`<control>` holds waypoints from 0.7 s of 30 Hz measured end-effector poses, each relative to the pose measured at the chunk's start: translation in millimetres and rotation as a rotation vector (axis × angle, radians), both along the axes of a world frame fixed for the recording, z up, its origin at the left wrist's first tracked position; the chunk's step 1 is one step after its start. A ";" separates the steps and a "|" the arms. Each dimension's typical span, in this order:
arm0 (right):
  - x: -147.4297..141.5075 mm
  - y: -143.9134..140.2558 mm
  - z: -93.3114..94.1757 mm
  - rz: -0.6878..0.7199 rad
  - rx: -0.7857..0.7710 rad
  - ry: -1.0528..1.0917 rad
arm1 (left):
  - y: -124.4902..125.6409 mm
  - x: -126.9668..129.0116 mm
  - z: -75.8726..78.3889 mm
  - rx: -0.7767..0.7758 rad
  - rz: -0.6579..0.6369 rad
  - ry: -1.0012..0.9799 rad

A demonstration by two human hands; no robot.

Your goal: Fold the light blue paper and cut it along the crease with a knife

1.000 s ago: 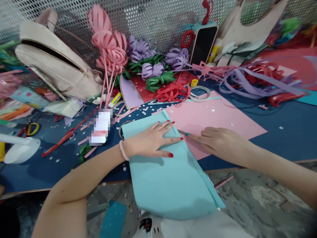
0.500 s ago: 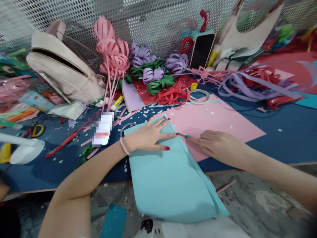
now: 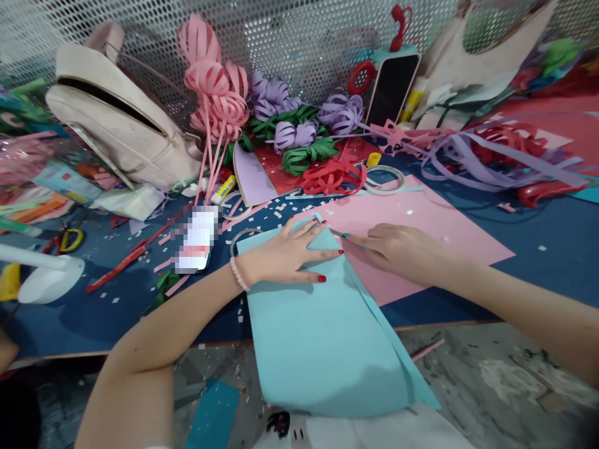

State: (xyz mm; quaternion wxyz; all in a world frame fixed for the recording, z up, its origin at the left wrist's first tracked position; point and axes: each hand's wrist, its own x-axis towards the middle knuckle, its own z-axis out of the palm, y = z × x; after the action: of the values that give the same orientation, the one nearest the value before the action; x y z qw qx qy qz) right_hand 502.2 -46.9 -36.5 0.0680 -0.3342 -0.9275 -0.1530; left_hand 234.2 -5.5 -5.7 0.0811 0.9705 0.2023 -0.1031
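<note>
Light blue paper sheet (image 3: pixel 322 330) over the table's near edge

It is a smooth, folded sheet lying flat on the dark blue table (image 3: pixel 538 274), its far end partly over a pink sheet (image 3: pixel 412 218), its near end drooping past the table's front edge. A narrow strip runs along its right side.

Matt, smooth paper: light-blue sheet (image 3: pixel 322 337), pink sheet (image 3: pixel 412 237).
</note>
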 end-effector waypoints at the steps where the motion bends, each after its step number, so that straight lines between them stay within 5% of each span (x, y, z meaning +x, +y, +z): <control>1: -0.4 1.6 0.1 0.004 -0.008 -0.005 | 0.0 0.0 0.1 0.007 -0.002 0.002; 11: -3.4 2.9 1.2 -0.017 -0.017 0.010 | 8.0 -0.9 2.5 0.182 0.077 0.021; 21: -12.0 11.0 3.3 -0.120 -0.079 0.013 | 9.4 -1.6 -0.6 0.121 0.104 0.033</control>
State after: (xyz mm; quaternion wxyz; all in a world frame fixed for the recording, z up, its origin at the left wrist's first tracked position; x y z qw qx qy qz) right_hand 490.2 -35.9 -33.2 0.0518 -0.3926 -0.9106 -0.1180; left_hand 232.6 3.9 -6.3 0.0240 0.9600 0.2595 -0.1022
